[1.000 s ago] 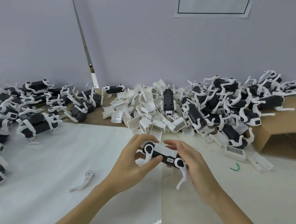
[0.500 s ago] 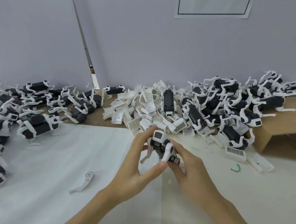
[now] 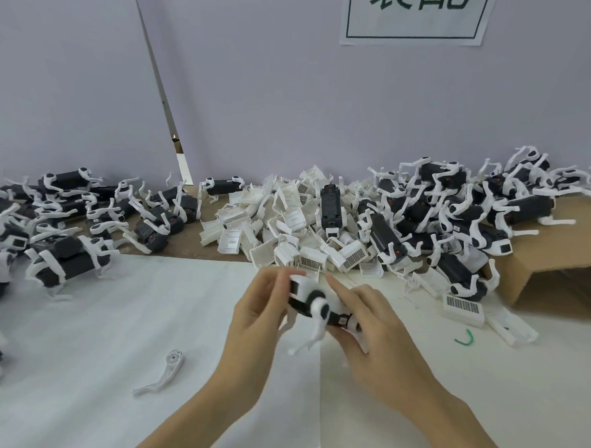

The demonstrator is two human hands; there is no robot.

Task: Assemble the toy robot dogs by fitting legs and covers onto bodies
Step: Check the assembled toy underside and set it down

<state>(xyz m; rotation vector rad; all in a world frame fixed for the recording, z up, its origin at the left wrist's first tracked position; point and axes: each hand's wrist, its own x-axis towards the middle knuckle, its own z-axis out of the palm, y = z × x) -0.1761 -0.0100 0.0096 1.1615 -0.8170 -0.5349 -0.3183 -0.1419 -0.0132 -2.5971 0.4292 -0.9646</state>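
Held item: a small black plastic toy robot dog body with white legs [image 3: 320, 309] is gripped above the table centre, blurred by motion.
Left hand: the left hand [image 3: 258, 319] is curled around the body's far end, fingers on top and thumb beneath.
Right hand: the right hand [image 3: 380, 334] is wrapped over the body's near end, fingers pressed across its top.
Hidden: much of the body is covered by both hands; how many legs are fitted cannot be told, though 1 white leg is seen hanging below.
Loose part: 1 white plastic leg piece [image 3: 163, 376] is lying alone on the table, well apart from the hands, to their left.
Parts pile: a heap of white plastic covers [image 3: 287, 230] is stacked just beyond the hands.
Other dogs: black-and-white toy dogs are piled at the left [image 3: 64, 225], partly cut off by the frame edge, and at the right [image 3: 459, 215].
Surface: a white sheet-covered table [image 3: 111, 317] is seen, with a brown cardboard box [image 3: 559, 258] at the right.
Small item: a green curved scrap [image 3: 466, 338] is lying to the right of the hands.
Room: a pale grey wall [image 3: 294, 86] is behind, carrying a white paper sign with green lettering [image 3: 416, 14], cut off at the top.
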